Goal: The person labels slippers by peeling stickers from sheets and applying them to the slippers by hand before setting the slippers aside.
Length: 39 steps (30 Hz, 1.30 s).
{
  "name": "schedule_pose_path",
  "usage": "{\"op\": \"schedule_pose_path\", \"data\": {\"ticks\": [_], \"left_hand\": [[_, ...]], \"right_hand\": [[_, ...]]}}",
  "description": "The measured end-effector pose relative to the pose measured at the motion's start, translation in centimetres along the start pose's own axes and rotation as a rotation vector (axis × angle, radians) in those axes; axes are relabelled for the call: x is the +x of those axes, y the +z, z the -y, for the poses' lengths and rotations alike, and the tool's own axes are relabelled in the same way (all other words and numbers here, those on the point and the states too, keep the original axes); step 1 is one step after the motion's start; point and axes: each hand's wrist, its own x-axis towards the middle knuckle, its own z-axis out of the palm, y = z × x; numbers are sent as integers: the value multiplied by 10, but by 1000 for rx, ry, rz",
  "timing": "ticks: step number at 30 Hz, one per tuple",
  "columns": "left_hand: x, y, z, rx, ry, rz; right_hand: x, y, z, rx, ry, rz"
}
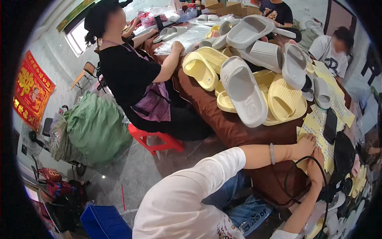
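My left hand [304, 146], with a grey bangle [271, 154] on its wrist, reaches in over the near right part of the table. Its fingers are closed at the edge of a yellow label sheet [311, 126] covered in small print. Right beside it, my right hand [315, 168] has its fingers drawn together on the same sheet, the fingertips of both hands nearly meeting. Whether a single label is between them is too small to tell. A black phone [330, 126] lies on the sheets just beyond my hands. A black cable [287, 179] loops around my right wrist.
Grey slippers [244, 93] and yellow slippers [201, 71] are heaped on the brown-covered table [238, 135]. A person in black [127, 67] sits at the left on a red stool [153, 139]. Others sit at the far side. Green sacks [97, 123] and a blue crate [105, 223] stand on the floor.
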Motion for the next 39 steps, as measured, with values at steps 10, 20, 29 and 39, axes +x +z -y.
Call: {"op": "schedule_pose_path", "data": {"ticks": [10, 20, 29, 39], "left_hand": [[4, -29, -8, -73, 13, 179], [4, -14, -5, -52, -13, 159], [2, 5, -4, -38, -33, -13], [2, -12, -8, -19, -3, -9]], "right_hand": [[-5, -5, -5, -14, 53, 21], [-2, -2, 0, -26, 58, 25], [-1, -1, 2, -58, 10, 2], [-4, -4, -2, -39, 38, 10]]}}
